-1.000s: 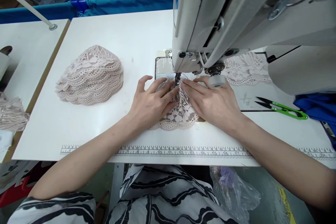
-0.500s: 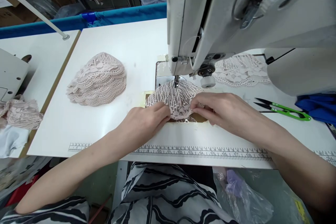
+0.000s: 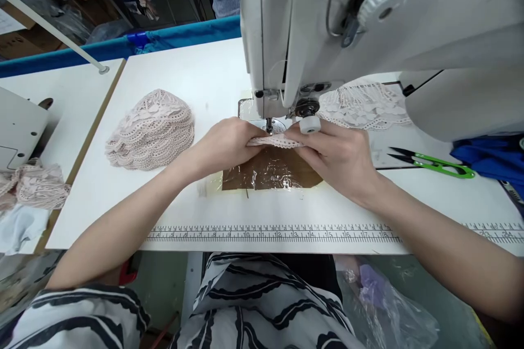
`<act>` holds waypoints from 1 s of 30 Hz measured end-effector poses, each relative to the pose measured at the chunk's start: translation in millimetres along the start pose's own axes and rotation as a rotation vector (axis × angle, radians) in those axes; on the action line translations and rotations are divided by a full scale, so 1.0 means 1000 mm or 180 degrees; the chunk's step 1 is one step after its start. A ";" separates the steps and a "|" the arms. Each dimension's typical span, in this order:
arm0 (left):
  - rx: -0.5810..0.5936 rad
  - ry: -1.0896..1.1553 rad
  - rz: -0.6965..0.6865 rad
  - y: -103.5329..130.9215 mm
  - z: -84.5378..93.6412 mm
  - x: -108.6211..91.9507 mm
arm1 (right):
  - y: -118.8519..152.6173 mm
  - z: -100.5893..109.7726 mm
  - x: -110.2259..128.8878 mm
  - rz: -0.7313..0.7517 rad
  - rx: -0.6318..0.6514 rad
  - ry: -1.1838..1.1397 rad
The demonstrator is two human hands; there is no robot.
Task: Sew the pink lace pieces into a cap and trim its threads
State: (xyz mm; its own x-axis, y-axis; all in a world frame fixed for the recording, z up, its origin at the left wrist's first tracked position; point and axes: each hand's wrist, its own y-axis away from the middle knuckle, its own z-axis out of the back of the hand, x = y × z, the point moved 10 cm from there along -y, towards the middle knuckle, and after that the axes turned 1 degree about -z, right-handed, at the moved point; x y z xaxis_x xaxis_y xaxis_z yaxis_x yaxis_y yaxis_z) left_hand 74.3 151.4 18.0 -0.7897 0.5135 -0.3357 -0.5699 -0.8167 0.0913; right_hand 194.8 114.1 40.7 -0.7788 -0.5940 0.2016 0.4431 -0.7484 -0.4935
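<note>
A piece of lace (image 3: 280, 142) lies just before a sewing machine's needle (image 3: 269, 125), its ends pinched by the left hand (image 3: 234, 144) and right hand (image 3: 338, 155); a lace pile (image 3: 151, 131) sits left, green-handled scissors (image 3: 438, 163) right.

Lace (image 3: 278, 142), pale pink and openwork, is seen bunched into a narrow, nearly horizontal band, its near edge perforated. It is pinched at one end by the left hand (image 3: 236, 144), at the other by the right hand (image 3: 340, 155), and is held just before the presser foot (image 3: 269, 124); contact there cannot be determined.
</note>
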 end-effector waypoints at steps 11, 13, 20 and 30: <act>0.0458 0.1413 0.0172 0.006 -0.010 0.011 | -0.005 -0.017 -0.005 -0.0255 0.0402 -0.0404; 0.0313 0.1153 -0.0147 0.009 -0.010 0.004 | -0.004 -0.018 -0.001 -0.0136 0.0418 -0.0522; -0.1406 -0.1518 -0.1357 0.054 -0.009 -0.049 | 0.014 -0.011 0.030 0.0922 0.0268 -0.0412; -0.0929 -0.1336 -0.1322 0.056 -0.025 -0.044 | 0.019 -0.008 0.044 0.1176 0.0249 -0.0045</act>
State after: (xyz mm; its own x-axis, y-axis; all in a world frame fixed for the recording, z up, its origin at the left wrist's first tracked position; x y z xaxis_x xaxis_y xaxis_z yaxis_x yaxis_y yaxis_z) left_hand 82.2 76.6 14.7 -0.5726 0.8123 0.1114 -0.8080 -0.5359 -0.2449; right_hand 164.8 76.2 33.3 -0.5542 -0.8317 0.0339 0.7260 -0.5029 -0.4691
